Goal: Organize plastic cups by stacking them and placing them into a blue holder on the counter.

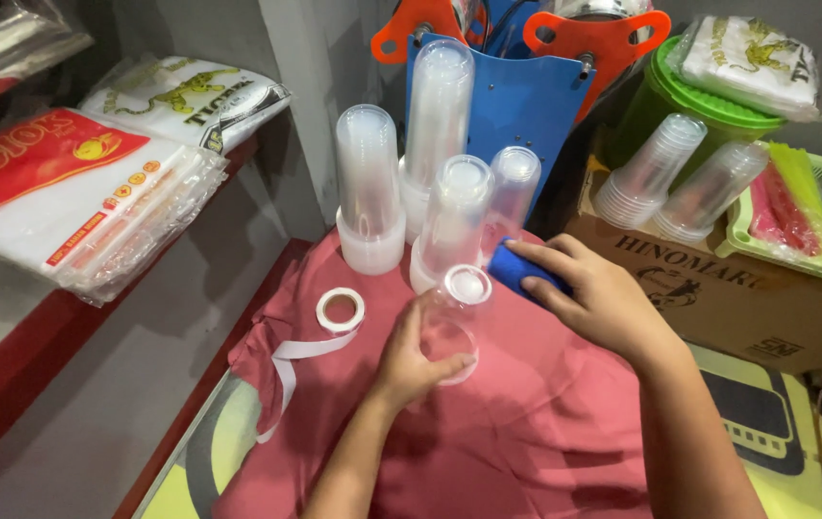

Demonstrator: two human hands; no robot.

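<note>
Clear plastic cup [457, 322], single, lying tilted on its side over a pink-red cloth [526, 432]. Long axis runs from near the viewer up and away: wide open mouth toward the viewer, lower down, narrow base pointing up-right toward the stacks behind. Left hand [411, 360] is wrapped round the mouth end, thumb along the rim, fingers curled closed on the cup. Right hand [603, 303] is closed round a small blue block [526, 272], sponge or pad, cannot tell which, held just beside the cup's base end; whether it touches is unclear.

Just left of the cup: a roll of white tape [341, 309] flat on the cloth, a loose strip trailing off toward the cloth's near-left edge.

Behind the cup: upright stacks of clear plastic cups [440, 183], nested mouth down, several columns of unequal height. Behind these, a blue metal frame with orange handles [526, 86].

Right: a brown cardboard box [737, 298] with two more sleeves of clear cups [680, 183] lying slanted on it, a green lidded tub [689, 96] behind, and a light green basket [814, 240] of wrapped coloured items.

Left: a red-edged shelf [36, 375] against a grey wall, carrying flat packs of clear plastic bags [94, 211].

The cloth covers a table with a yellow patterned top [766, 423].
</note>
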